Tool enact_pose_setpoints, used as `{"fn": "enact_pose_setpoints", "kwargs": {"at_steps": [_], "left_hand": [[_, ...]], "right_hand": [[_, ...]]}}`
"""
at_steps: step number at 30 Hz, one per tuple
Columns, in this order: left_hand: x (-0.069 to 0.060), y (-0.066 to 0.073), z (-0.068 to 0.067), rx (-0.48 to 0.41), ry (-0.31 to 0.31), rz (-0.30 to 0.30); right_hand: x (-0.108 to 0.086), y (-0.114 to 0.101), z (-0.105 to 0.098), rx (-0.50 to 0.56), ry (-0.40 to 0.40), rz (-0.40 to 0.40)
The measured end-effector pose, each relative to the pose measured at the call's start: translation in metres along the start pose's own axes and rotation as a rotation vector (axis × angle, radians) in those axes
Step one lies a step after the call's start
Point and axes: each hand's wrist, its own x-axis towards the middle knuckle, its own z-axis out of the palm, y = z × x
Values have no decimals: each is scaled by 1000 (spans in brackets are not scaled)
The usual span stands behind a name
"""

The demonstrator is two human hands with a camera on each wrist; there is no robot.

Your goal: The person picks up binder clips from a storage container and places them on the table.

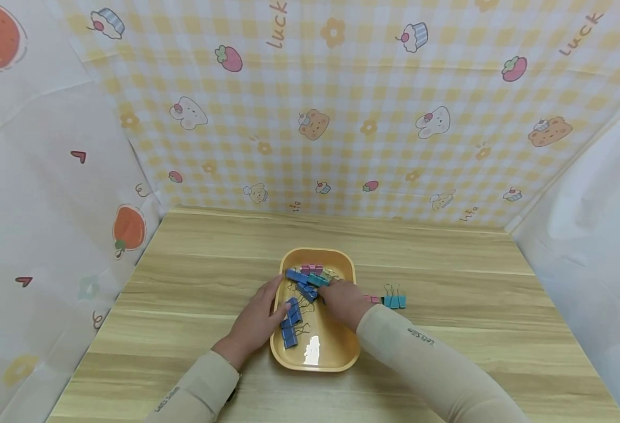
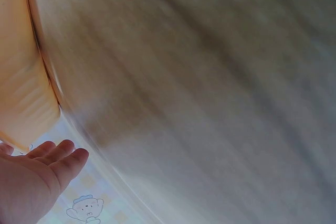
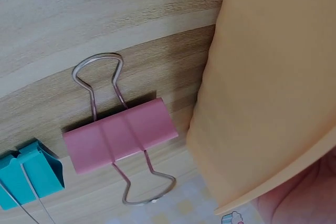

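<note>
A yellow-orange tray (image 1: 336, 358) holds several binder clips: blue ones (image 1: 290, 336) along its left side, a teal clip (image 1: 318, 280), a pink clip (image 1: 311, 269) and a yellow-green one (image 1: 329, 274) toward the back. My left hand (image 1: 254, 317) lies at the tray's left rim, thumb over the rim beside a blue clip. Its other fingers look extended along the outside in the left wrist view. Over the right rim, my right hand (image 1: 344, 302) reaches down into the tray by the teal clip. Its fingertips are hidden, so whether it pinches a clip cannot be seen.
Right of the tray, a pink binder clip (image 3: 121, 135) and a teal binder clip (image 1: 394, 301) lie on the wooden table (image 1: 473, 329). A yellow checked cloth (image 1: 341, 153) hangs behind the table, with white cloth at both sides.
</note>
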Motion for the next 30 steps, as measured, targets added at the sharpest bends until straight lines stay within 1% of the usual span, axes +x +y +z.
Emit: {"fn": "enact_pose_setpoints", "kwargs": {"at_steps": [11,21,30], "left_hand": [[0,-1,1,0,8,7],[0,-1,1,-4,12,15],[0,0,0,-6,9,12]], "right_hand": [[0,0,-1,35,-22,-2],[2,0,0,21,-25,-10],[3,2,0,44,-30,-17]]}}
